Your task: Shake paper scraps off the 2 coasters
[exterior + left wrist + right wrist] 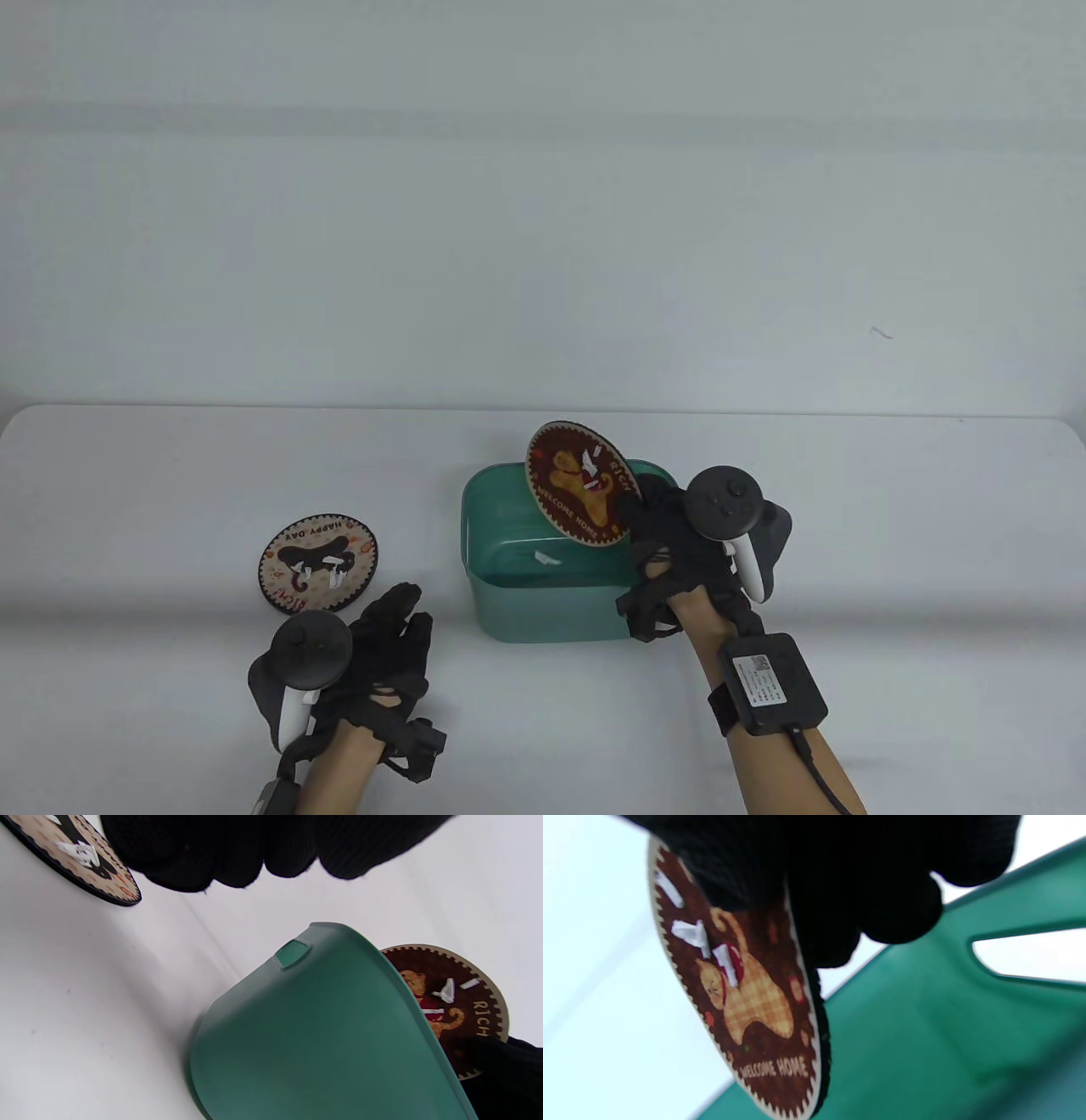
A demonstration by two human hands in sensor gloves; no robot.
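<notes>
Currently, item one: brown coaster [580, 484], pinched at its lower right edge by your right hand [679, 552]. It stands tilted over the green bin [543, 594], printed face toward the camera and leftward, its top edge leaning toward the far side. White scraps [692, 933] still cling to the face; one scrap [547, 559] lies inside the bin.

Item two: tan coaster [319, 564], flat on the table [127, 526], left of the bin and apart from it, printed face up, carrying scraps [337, 576].

Your left hand [373, 654] holds nothing, fingers loosely extended, just below and right of the tan coaster. Whether it touches the coaster you cannot tell.

Bin wall stands between the two coasters.
</notes>
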